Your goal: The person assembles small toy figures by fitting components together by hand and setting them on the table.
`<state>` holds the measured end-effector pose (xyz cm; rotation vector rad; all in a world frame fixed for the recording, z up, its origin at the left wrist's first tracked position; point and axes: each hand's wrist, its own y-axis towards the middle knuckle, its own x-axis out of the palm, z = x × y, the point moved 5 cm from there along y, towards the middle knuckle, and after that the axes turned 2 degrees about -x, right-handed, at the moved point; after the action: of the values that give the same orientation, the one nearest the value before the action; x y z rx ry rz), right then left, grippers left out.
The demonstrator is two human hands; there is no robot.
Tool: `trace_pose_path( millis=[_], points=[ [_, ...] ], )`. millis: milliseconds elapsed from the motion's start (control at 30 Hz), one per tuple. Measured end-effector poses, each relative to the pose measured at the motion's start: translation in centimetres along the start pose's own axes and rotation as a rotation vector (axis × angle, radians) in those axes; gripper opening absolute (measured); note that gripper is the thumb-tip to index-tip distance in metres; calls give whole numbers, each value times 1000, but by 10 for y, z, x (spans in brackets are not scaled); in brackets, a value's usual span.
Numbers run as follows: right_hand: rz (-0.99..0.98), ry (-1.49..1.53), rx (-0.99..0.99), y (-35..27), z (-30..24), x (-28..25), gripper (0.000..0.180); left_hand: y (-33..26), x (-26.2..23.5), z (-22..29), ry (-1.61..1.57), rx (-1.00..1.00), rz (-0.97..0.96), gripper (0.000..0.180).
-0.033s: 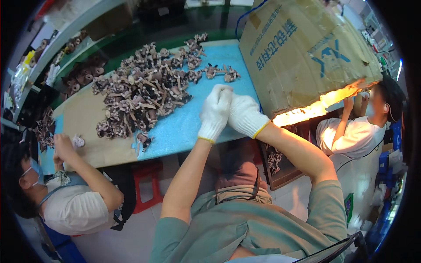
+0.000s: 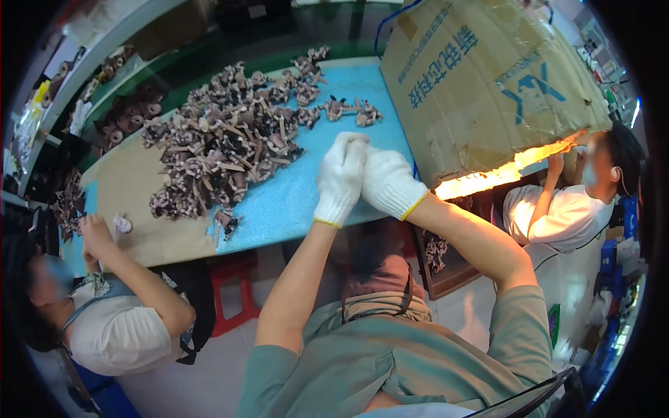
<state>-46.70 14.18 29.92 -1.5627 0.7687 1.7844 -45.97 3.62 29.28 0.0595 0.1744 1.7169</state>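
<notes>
White knitted gloves with yellow cuffs cover both my hands, which meet over the front part of the table. My left hand (image 2: pixel 341 178) is closed, its fingers curled at the top. Pressed against it from the right, my right hand (image 2: pixel 391 181) is closed too. Whatever the fingers hold, if anything, is hidden by the gloves. Beyond them, a few small brown-and-pink figurines (image 2: pixel 350 110) lie on the blue table covering (image 2: pixel 317 187). A large heap of similar figurines (image 2: pixel 221 136) spreads to the left, with one lone figurine (image 2: pixel 226 221) near the front edge.
A big cardboard box (image 2: pixel 481 90) stands at the right, brightly lit along its lower edge. One co-worker (image 2: pixel 125 320) sits at the left end, another (image 2: pixel 557 209) beyond the box. Below are a red stool (image 2: pixel 233 296) and a brown tray (image 2: pixel 456 277) with figurines.
</notes>
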Motion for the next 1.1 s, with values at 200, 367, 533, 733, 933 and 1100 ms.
trace_pose_path(
  millis=[200,367,533,733,933,1100],
  points=[
    [64,100,13,10,-9,-6,23,10,-8,-16,-40,96,-5,31],
    [268,383,-35,3,28,7,33,5,-18,3,47,98,77,45],
    [265,795,39,-33,20,-27,33,-46,-29,-4,-360,-435,-256,50],
    [239,639,112,-65,9,-40,47,-45,-28,5,-203,-267,-290,44],
    [249,1025,300,-130,20,-11,55,5,-64,59,51,-211,-80,38],
    [298,1002,268,-152,24,5,47,8,-47,54,31,-314,-277,40]
  ],
)
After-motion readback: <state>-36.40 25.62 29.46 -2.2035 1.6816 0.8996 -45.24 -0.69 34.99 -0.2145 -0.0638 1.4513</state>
